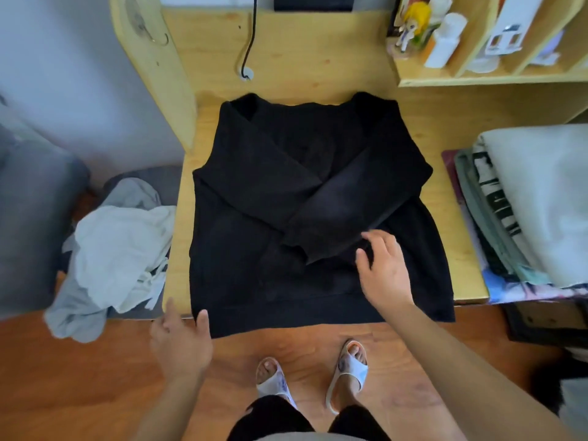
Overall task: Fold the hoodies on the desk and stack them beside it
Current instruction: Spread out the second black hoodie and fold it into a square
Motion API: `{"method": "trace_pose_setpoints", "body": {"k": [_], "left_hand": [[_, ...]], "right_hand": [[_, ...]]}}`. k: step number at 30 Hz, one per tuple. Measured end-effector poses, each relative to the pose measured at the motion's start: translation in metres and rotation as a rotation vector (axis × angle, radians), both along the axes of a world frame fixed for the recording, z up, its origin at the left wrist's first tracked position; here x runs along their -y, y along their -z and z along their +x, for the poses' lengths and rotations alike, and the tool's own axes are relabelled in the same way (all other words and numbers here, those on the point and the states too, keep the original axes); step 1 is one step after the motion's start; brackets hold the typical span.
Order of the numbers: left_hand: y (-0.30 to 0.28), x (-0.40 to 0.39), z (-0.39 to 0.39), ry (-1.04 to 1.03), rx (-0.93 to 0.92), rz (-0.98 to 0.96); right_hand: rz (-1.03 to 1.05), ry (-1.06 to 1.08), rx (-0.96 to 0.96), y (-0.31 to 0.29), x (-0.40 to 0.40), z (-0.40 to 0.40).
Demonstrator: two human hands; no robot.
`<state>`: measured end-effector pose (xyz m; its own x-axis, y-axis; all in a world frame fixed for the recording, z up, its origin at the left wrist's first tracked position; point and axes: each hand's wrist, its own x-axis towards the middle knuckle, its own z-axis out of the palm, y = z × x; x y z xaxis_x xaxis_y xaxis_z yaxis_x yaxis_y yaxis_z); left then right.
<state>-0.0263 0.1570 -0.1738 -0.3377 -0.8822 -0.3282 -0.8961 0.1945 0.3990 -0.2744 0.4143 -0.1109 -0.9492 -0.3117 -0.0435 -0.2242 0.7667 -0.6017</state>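
the black hoodie point(318, 211) lies flat on the wooden desk point(318, 58), back up as far as can be told, neck end away from the person, hem hanging just over the near desk edge. both sleeves are folded in and cross over the middle of the hoodie; the cuff of one ends near the hoodie's centre.

right hand point(385, 268): over the lower right part of the hoodie, fingers spread and only loosely bent, fingertips touching or just above the crossed sleeve cuff. it grips nothing.

left hand point(179, 340): at the near left corner of the hoodie, by the hem. fingers are loosely extended, thumb touching the hem edge. no closed grip on the cloth is visible.

left of the hoodie, off the desk, a heap of pale garments point(117, 256) lies unfolded. right of the hoodie, a stack of folded cloth point(521, 211) sits at the desk's side. beyond the hoodie, a black cable point(251, 36) runs down to the desk top.

judgement: sleeve folding looks finished; the body fold is the step in hand. the next move calls for both hands to take the hem corners and carry the lower half up toward the neck without disturbing the crossed sleeves, then shift the folded piece to the stack beside the desk.
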Motion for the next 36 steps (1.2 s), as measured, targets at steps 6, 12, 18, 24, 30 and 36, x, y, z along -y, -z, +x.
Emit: {"method": "trace_pose_setpoints", "body": {"k": [6, 12, 18, 24, 30, 36], "left_hand": [[0.000, -0.018, 0.003, -0.692, -0.510, 0.956], [-0.034, -0.012, -0.024, -0.680, -0.684, 0.891], [-0.041, 0.024, -0.030, -0.654, -0.666, 0.617], [-0.025, 0.062, -0.018, -0.930, -0.947, 0.630], [-0.034, 0.023, -0.027, -0.646, -0.576, 0.371], [-0.034, -0.024, -0.056, 0.204, 0.004, -0.205]], "right_hand": [[-0.138, 0.832, 0.381, 0.030, -0.106, 0.049], [0.082, 0.818, 0.567, 0.020, -0.132, -0.025], [0.063, 0.681, 0.659, 0.023, -0.125, 0.033], [0.428, -0.178, 1.324, -0.024, -0.085, 0.086], [0.223, -0.290, 0.045, -0.018, 0.006, -0.052], [0.751, -0.720, -0.132, 0.034, 0.071, -0.136]]}}
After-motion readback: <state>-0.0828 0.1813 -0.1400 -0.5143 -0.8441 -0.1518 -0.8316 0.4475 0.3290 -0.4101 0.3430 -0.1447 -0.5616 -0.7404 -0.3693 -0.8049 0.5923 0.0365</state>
